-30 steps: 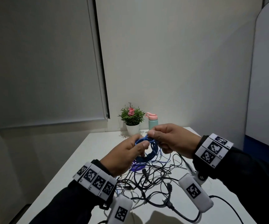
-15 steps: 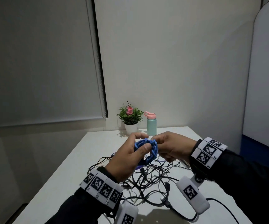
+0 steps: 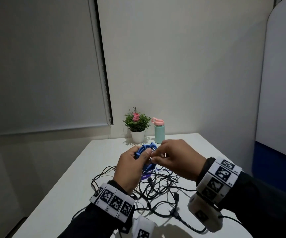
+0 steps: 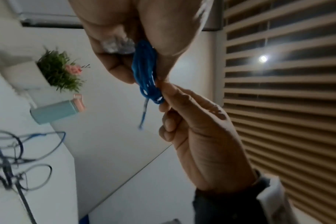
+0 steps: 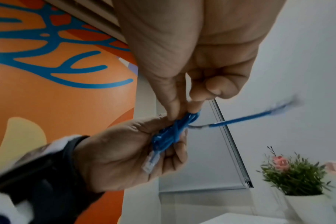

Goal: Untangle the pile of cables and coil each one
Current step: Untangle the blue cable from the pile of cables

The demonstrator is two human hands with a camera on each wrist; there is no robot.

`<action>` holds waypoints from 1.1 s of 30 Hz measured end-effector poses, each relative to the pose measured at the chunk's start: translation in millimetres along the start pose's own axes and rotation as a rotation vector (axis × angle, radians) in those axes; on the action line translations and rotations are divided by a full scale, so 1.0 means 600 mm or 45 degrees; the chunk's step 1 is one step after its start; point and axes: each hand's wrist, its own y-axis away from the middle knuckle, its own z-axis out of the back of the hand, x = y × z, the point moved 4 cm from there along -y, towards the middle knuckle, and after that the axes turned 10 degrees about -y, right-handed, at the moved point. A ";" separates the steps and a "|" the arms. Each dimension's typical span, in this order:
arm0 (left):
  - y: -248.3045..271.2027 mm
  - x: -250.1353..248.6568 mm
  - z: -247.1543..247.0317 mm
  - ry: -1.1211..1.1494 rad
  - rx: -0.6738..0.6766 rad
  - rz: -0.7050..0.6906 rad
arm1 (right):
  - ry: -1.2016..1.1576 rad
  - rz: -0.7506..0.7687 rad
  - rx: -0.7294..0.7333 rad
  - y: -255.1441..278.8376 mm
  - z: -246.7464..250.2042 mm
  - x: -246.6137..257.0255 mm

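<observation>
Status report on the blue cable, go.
Left hand grips the blue cable coil, clear plug against the palm. Right hand pinches its wrap; loose tail sticks out. Black cables lie tangled on the table below.

We can read no words, brands or numbers anywhere. The wrist bands (image 3: 113, 200) carry black-and-white square code patterns with tiny characters too small to make out, and a purple tag (image 3: 144, 176) among the cables (image 3: 157, 189) bears illegible pale print.

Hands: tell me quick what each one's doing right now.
Left hand: closed, holding the coiled blue cable.
Right hand: closed, pinching the same blue cable at the coil.
</observation>
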 end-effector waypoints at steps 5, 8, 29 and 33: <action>-0.003 0.006 0.005 0.364 0.004 0.073 | 0.155 -0.120 -0.043 -0.001 -0.011 -0.001; -0.005 0.010 0.006 0.344 0.102 0.025 | 0.238 -0.162 -0.048 -0.002 -0.013 0.003; -0.001 -0.036 0.025 -1.501 -0.308 -0.920 | -1.166 -0.765 -0.098 -0.002 -0.014 -0.037; -0.008 -0.025 0.042 -1.090 -0.285 -0.638 | -0.944 -0.477 -0.120 -0.008 0.003 -0.043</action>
